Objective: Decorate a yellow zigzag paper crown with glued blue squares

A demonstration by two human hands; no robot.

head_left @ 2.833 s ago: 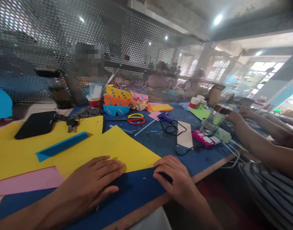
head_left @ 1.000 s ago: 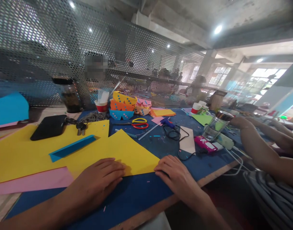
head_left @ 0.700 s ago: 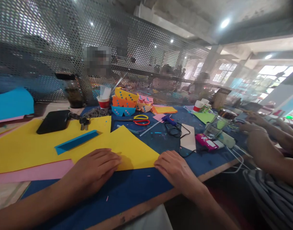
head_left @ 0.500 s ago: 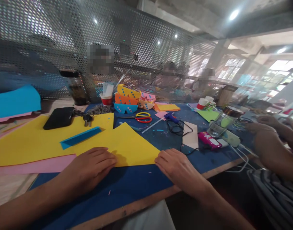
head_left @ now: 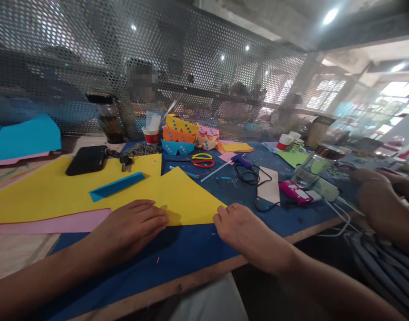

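Observation:
A yellow craft sheet point(head_left: 186, 198) lies on the blue table surface with a folded, pointed flap facing up. My left hand point(head_left: 134, 225) rests on its near left part, fingers stretched out and close together, thumb hidden. At the right corner, the curled fingers of my right hand point(head_left: 241, 232) grip the sheet's edge. A folded blue paper strip point(head_left: 117, 186) lies on the larger yellow sheet point(head_left: 33, 191) beyond my left hand. Red-and-yellow-handled scissors point(head_left: 200, 160) lie behind the folded sheet.
Paper glasses point(head_left: 178, 148) are stacked at the back by a red-white cup point(head_left: 150, 135). A black phone point(head_left: 87, 159) and keys point(head_left: 126, 162) lie left. Right are a blue glue gun point(head_left: 242, 161) with cord, a pink device point(head_left: 296, 192), a glass jar point(head_left: 314, 167) and another person's arm point(head_left: 374, 191).
My right hand has shifted slightly left along the sheet's corner and its fingers are more curled. My left hand stays on the sheet. The view has shifted slightly.

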